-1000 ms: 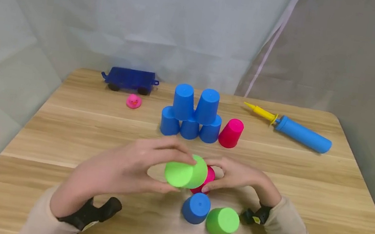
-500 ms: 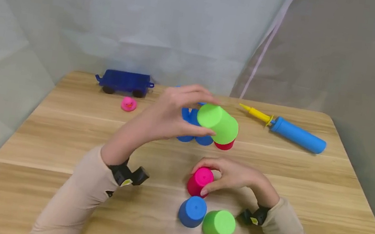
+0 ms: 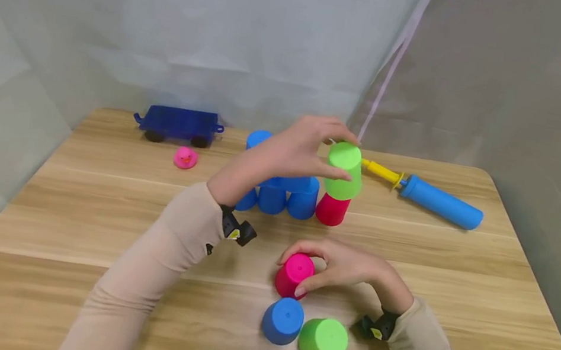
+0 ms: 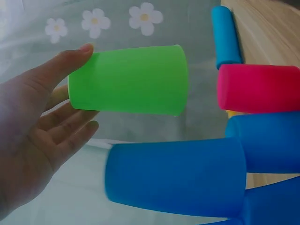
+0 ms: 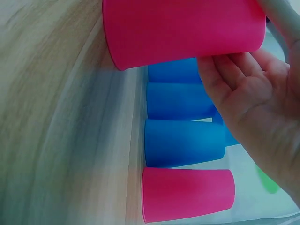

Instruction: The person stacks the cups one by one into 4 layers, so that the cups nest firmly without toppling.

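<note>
1. Nearest to us on the wooden table (image 3: 91,220), a blue cup (image 3: 283,320) and a green cup (image 3: 323,340) stand upside down, touching side by side. No hand is on them.

2. Just behind that pair, our right hand (image 3: 345,268) curls its fingers and thumb around a pink cup (image 3: 293,274). This cup is also upside down, base up, rim on the table. The right wrist view shows the fingertips (image 5: 220,70) lying against its wall.

3. Farther back, our left hand (image 3: 294,156) reaches across and pinches a second green cup (image 3: 344,171). The thumb is on the near side and the fingers sit over the closed top. The left wrist view shows the thumb tip (image 4: 82,49) at the closed end, with the other fingers (image 4: 70,136) spread loosely below.

4. The relation that matters: this held cup is upright on its long axis, mouth down. It sits directly above another pink cup (image 3: 332,210), and its rim seems to meet that cup's base; we cannot tell whether it rests there fully.

5. To the left, touching the pink cup, stands a cluster of blue cups (image 3: 280,196), partly hidden by our left wrist.

6. At the far edge lie a blue-and-yellow pump (image 3: 430,197) on the right, and a dark blue toy wagon (image 3: 177,123) and a small pink duck (image 3: 185,157) on the left.
</note>
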